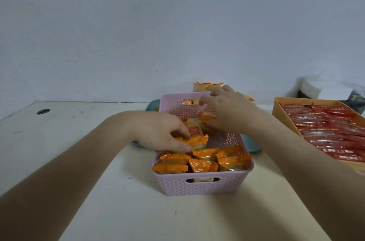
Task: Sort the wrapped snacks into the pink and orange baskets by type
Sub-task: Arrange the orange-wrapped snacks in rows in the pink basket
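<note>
A pink basket [201, 186] stands at the centre of the table, its near half packed with several orange-wrapped snacks [205, 158] standing on edge. My left hand [164, 132] reaches over the basket's left wall and pinches an orange-wrapped snack [194, 130] among the row. My right hand [227, 108] hovers over the middle of the basket, fingers curled round another orange-wrapped snack [207, 117]. An orange basket [276, 110] at the right holds several red-wrapped snacks [327, 132] laid flat.
More orange-wrapped snacks [208, 86] lie behind the pink basket by the wall. A teal tray [250, 145] sticks out from under the pink basket. White paper and a dark object [327, 90] sit at the far right. A round hole [43, 111] marks the table's left.
</note>
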Demonstrator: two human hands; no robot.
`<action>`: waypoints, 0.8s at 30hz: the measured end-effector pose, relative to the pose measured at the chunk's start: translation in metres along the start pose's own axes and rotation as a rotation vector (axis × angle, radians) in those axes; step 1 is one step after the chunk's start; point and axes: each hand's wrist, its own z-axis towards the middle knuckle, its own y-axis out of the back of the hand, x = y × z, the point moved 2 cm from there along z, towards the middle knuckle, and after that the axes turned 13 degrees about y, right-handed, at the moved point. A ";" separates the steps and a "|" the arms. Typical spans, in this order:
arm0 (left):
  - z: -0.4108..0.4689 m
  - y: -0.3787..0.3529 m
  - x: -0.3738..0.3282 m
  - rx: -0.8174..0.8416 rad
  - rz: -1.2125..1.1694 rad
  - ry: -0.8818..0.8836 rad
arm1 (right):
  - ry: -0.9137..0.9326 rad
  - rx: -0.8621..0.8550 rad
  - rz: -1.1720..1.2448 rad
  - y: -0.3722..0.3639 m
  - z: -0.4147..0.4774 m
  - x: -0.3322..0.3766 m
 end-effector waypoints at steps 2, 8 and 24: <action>0.002 0.007 0.005 -0.096 -0.168 -0.014 | -0.009 0.161 -0.054 -0.004 0.004 -0.003; 0.042 0.008 0.019 -0.422 0.189 0.150 | 0.061 0.163 -0.052 -0.013 0.012 0.000; 0.074 0.003 0.010 -0.416 0.400 0.175 | -0.024 -0.062 0.344 0.031 -0.020 -0.011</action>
